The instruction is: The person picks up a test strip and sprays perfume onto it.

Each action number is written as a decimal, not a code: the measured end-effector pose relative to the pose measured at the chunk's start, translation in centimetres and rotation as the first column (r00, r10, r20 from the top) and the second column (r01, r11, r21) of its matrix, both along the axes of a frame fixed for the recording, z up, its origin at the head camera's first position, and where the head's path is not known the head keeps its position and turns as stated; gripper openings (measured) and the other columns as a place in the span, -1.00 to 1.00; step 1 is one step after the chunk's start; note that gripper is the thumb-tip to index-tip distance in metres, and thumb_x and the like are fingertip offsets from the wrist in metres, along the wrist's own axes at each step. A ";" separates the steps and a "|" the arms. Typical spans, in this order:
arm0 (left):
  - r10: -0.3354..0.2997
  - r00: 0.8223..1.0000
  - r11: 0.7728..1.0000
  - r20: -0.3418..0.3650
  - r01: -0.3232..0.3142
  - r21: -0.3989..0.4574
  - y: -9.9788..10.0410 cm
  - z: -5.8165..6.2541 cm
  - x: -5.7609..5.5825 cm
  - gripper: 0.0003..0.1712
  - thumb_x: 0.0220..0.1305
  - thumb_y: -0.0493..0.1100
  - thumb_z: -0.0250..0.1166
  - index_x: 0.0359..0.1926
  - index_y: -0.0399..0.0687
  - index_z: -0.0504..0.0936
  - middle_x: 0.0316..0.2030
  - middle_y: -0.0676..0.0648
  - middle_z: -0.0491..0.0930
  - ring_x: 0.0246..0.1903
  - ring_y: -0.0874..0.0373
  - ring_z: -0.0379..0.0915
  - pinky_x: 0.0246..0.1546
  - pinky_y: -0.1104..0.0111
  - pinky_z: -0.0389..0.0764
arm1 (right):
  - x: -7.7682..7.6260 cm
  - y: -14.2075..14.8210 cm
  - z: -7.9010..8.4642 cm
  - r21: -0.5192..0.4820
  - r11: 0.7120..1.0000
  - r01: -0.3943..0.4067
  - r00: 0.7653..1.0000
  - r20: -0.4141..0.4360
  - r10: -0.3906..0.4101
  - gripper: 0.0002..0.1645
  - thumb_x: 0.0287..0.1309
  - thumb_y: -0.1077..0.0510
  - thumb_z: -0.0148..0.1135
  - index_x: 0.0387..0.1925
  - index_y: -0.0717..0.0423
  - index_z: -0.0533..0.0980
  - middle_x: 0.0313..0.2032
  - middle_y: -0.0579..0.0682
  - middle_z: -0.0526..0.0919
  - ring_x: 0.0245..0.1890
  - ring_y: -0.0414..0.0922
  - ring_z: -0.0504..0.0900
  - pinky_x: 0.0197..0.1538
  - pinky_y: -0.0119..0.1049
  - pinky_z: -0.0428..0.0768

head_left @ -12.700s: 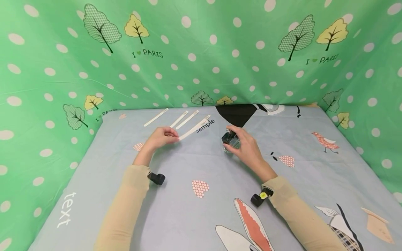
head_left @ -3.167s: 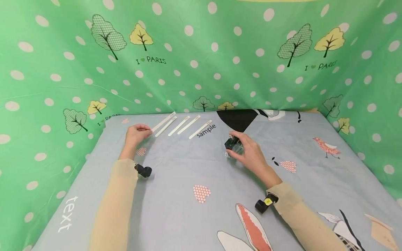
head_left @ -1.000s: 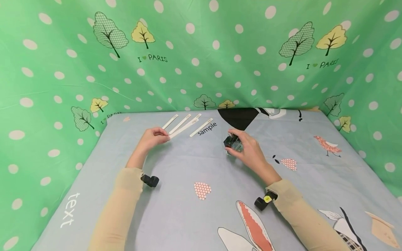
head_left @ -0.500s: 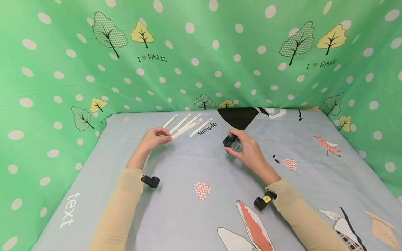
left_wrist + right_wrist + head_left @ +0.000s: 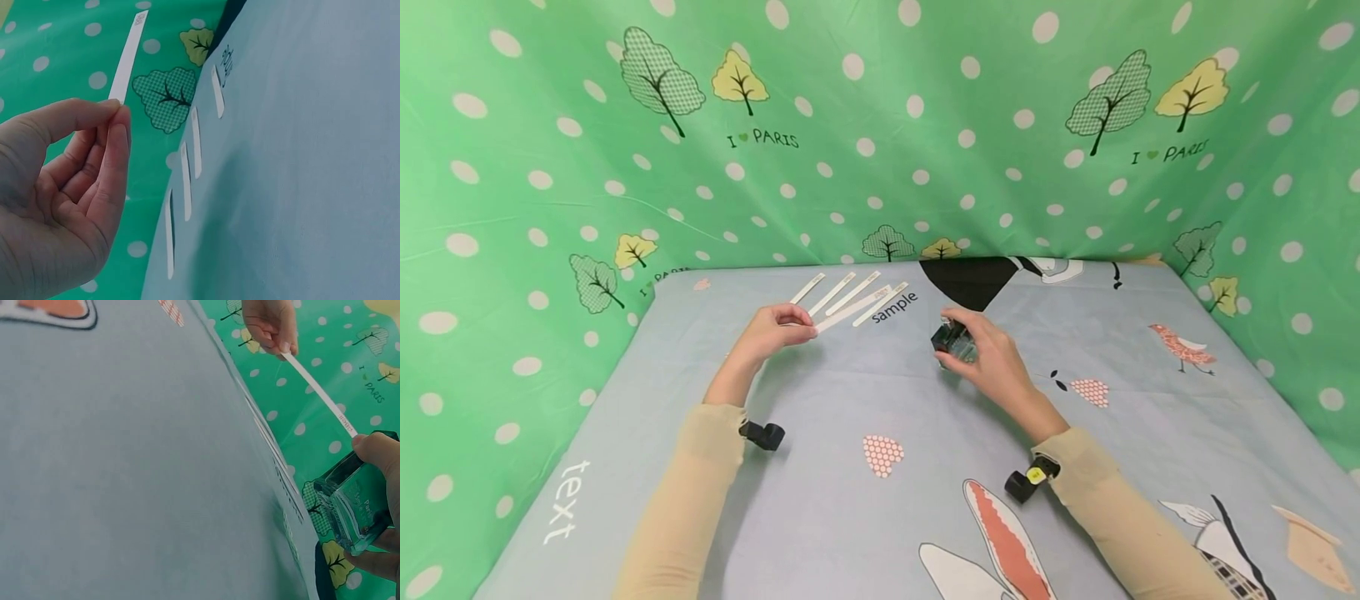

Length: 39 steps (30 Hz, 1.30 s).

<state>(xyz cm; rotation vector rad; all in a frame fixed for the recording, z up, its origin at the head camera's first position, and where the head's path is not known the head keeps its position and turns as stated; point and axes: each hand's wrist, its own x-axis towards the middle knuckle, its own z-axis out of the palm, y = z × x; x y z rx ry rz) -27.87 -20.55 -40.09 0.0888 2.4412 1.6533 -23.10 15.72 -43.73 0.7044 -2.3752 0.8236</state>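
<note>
My left hand (image 5: 775,331) pinches the near end of a white perfume test strip (image 5: 853,309) between thumb and fingertips. The strip points away to the right; in the left wrist view it stands up from the fingertips, off the cloth. My right hand (image 5: 994,354) grips a clear glass perfume bottle (image 5: 359,506) with a black part (image 5: 945,337) facing left. My right index finger lies at its metallic top, my thumb underneath. In the right wrist view, the held strip's printed end overlaps my right thumb.
Several similar strips (image 5: 831,293) lie side by side, slanted, on the grey-blue printed cloth (image 5: 820,500) at the back left. The rightmost strip (image 5: 217,92) lies beside the printed word "sample". A green dotted curtain (image 5: 880,125) rises behind and at both sides.
Since 3.2 seconds ago my left hand has moved right with the strip. Over the last second the strip's far end has swung further right, towards the rightmost strip. The bottle has barely shifted.
</note>
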 end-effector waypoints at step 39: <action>-0.018 0.999 1.000 0.039 0.019 -0.009 0.3 -0.2 0.2 -0.80 0.19 -0.28 0.41 -0.22 -0.23 0.56 -0.45 0.17 0.63 -0.38 0.35 0.59 -0.10 0.32 0.71 | 0.4 0.3 0.2 -0.021 1.000 0.015 0.999 -0.031 -0.015 -0.19 -0.01 0.06 0.56 0.28 -0.09 0.39 0.12 0.11 0.63 0.04 0.11 0.68 0.00 0.05 0.70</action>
